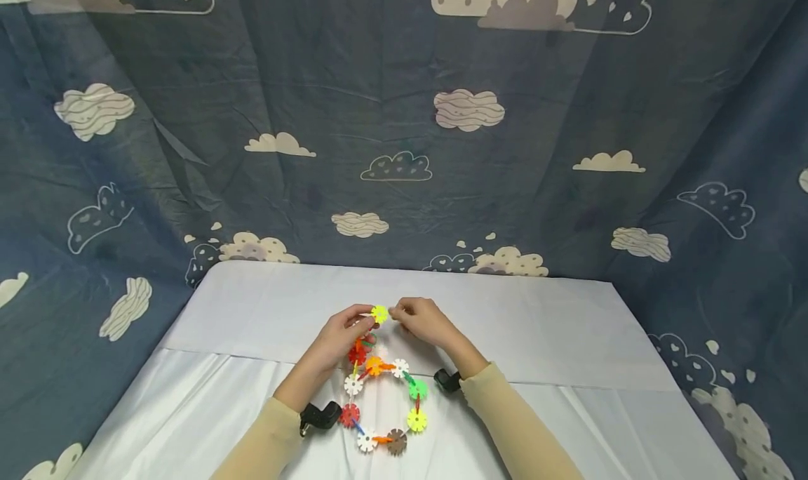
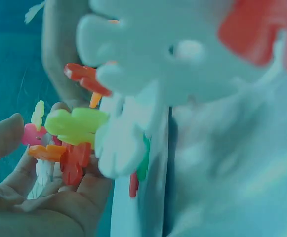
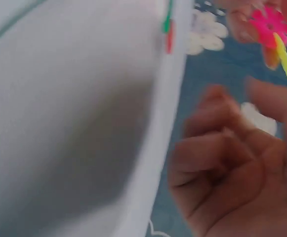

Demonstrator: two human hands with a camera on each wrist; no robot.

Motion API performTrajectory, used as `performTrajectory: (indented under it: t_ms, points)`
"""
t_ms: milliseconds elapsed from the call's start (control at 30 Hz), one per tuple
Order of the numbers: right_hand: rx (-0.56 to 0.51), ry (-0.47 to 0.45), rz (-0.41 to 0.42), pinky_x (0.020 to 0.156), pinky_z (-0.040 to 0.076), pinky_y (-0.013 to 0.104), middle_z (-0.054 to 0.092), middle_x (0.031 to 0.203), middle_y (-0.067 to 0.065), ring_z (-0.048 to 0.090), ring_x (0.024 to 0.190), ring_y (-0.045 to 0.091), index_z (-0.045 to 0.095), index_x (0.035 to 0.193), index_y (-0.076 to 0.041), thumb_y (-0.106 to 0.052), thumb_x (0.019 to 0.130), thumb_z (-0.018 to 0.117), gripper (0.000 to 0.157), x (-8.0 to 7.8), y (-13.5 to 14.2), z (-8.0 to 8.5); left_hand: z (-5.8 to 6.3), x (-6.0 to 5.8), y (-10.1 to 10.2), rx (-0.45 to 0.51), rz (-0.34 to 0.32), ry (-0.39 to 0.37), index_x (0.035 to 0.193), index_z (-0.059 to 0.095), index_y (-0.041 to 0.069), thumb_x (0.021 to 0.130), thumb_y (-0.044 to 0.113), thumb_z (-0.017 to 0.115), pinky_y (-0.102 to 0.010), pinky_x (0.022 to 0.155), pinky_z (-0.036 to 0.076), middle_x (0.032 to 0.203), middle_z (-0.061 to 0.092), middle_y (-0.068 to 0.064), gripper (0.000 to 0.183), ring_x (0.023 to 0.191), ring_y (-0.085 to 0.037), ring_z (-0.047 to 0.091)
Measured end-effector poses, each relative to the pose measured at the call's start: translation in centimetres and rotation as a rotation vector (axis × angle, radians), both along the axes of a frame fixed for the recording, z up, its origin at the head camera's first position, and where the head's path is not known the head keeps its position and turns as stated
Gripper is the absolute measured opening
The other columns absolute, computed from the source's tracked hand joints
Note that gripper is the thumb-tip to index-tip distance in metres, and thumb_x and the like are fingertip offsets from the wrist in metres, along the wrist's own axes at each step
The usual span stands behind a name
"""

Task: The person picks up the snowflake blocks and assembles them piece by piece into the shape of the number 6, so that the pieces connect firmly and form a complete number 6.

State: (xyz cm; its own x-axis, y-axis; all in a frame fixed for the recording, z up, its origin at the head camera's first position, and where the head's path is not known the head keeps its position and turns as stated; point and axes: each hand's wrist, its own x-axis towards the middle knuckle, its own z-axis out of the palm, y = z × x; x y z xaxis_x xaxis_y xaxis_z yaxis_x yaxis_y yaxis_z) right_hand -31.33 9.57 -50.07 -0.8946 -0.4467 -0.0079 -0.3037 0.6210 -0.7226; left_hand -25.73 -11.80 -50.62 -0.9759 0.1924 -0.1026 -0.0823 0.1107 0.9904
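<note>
A string of interlocking plastic snowflake discs leads up from a ring of them on the white cloth to my left hand. That hand grips the string's upper end, where a yellow disc sticks out past the fingertips. Close up, the left wrist view has a pink disc, an orange disc and a red disc between thumb and fingers. My right hand is just right of the yellow disc, its fingers loosely bent. In the right wrist view, a gap with nothing in it separates thumb from fingers.
The ring includes a red disc, a brown disc and a green disc, lying between my forearms. A white-covered table meets a dark blue cloud-patterned curtain behind. Black cameras sit at both wrists.
</note>
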Motion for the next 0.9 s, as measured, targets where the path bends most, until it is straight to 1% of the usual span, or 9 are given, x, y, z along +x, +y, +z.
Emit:
performTrajectory:
  t_ms: [67, 167, 300, 400, 500, 633, 733, 800, 900]
  points:
    - [0.112, 0.007, 0.056, 0.056, 0.041, 0.024, 0.061, 0.07, -0.003, 0.05, 0.057, 0.01, 0.075, 0.114, -0.01, -0.037, 0.105, 0.066, 0.03, -0.2, -0.5, -0.6, 0.0, -0.1, -0.4, 0.014, 0.007, -0.015, 0.147, 0.058, 0.009, 0.108, 0.024, 0.063, -0.023, 0.079, 0.059, 0.127, 0.07, -0.026, 0.042, 0.083, -0.015, 0.073]
    - [0.247, 0.043, 0.118, 0.055, 0.037, 0.026, 0.056, 0.069, -0.005, 0.048, 0.058, 0.01, 0.074, 0.12, -0.016, -0.043, 0.099, 0.074, 0.035, 0.0, -1.4, -1.1, 0.0, -0.1, -0.6, 0.033, -0.016, -0.026, 0.152, 0.055, 0.011, 0.109, 0.023, 0.062, -0.024, 0.079, 0.059, 0.127, 0.068, -0.025, 0.045, 0.086, -0.015, 0.07]
    - [0.386, 0.179, 0.116, 0.054, 0.035, 0.028, 0.048, 0.062, -0.006, 0.045, 0.058, 0.012, 0.072, 0.088, -0.017, -0.054, 0.096, 0.074, 0.038, 0.4, -2.9, -1.0, 0.1, -0.3, -0.6, 0.066, -0.024, -0.034, 0.153, 0.055, 0.015, 0.109, 0.021, 0.061, -0.027, 0.079, 0.06, 0.122, 0.064, -0.024, 0.045, 0.091, -0.017, 0.067]
    - [0.428, 0.208, 0.108, 0.053, 0.039, 0.029, 0.05, 0.061, -0.005, 0.048, 0.057, 0.013, 0.066, 0.073, -0.017, -0.052, 0.097, 0.074, 0.043, 0.5, -3.8, -0.9, 0.0, -0.2, -0.5, 0.088, -0.001, -0.053, 0.149, 0.058, 0.017, 0.109, 0.02, 0.06, -0.028, 0.087, 0.055, 0.123, 0.066, -0.021, 0.041, 0.1, -0.02, 0.065]
    - [0.374, 0.128, 0.096, 0.058, 0.041, 0.029, 0.057, 0.069, -0.004, 0.052, 0.063, 0.013, 0.069, 0.081, -0.016, -0.042, 0.095, 0.079, 0.031, 0.1, -4.2, -0.9, -0.2, -0.2, -0.3, 0.112, 0.013, -0.076, 0.147, 0.059, 0.017, 0.109, 0.02, 0.059, -0.028, 0.091, 0.051, 0.125, 0.067, -0.019, 0.039, 0.105, -0.021, 0.064]
    - [0.183, -0.05, 0.052, 0.062, 0.04, 0.025, 0.059, 0.074, -0.004, 0.051, 0.068, 0.012, 0.07, 0.086, -0.011, -0.024, 0.088, 0.084, 0.02, -1.0, -3.4, -1.1, -0.7, -0.1, 0.1, 0.173, 0.024, -0.114, 0.148, 0.056, 0.016, 0.11, 0.02, 0.055, -0.028, 0.08, 0.059, 0.12, 0.065, -0.018, 0.038, 0.09, -0.018, 0.065]
    - [0.026, -0.138, 0.017, 0.057, 0.039, 0.022, 0.055, 0.067, -0.003, 0.048, 0.061, 0.01, 0.069, 0.083, -0.007, -0.019, 0.092, 0.078, 0.018, -1.3, -1.7, -1.3, -1.1, 0.0, 0.7, 0.208, 0.027, -0.13, 0.151, 0.052, 0.015, 0.112, 0.02, 0.053, -0.029, 0.074, 0.062, 0.118, 0.062, -0.019, 0.039, 0.082, -0.017, 0.065]
    - [-0.058, -0.158, -0.013, 0.055, 0.04, 0.022, 0.056, 0.066, -0.003, 0.048, 0.057, 0.009, 0.069, 0.086, -0.007, -0.021, 0.098, 0.072, 0.019, -1.2, -0.3, -1.4, -1.3, 0.1, 1.1, 0.209, 0.022, -0.13, 0.152, 0.05, 0.015, 0.113, 0.021, 0.052, -0.03, 0.075, 0.064, 0.12, 0.062, -0.021, 0.04, 0.083, -0.017, 0.067]
    - [-0.154, -0.136, -0.068, 0.051, 0.042, 0.024, 0.058, 0.064, 0.001, 0.049, 0.053, 0.011, 0.071, 0.093, -0.005, -0.025, 0.105, 0.066, 0.024, -0.4, 1.6, -1.4, -1.6, 0.4, 1.8, 0.197, 0.007, -0.129, 0.154, 0.049, 0.015, 0.113, 0.024, 0.053, -0.032, 0.078, 0.065, 0.124, 0.062, -0.023, 0.042, 0.086, -0.019, 0.068]
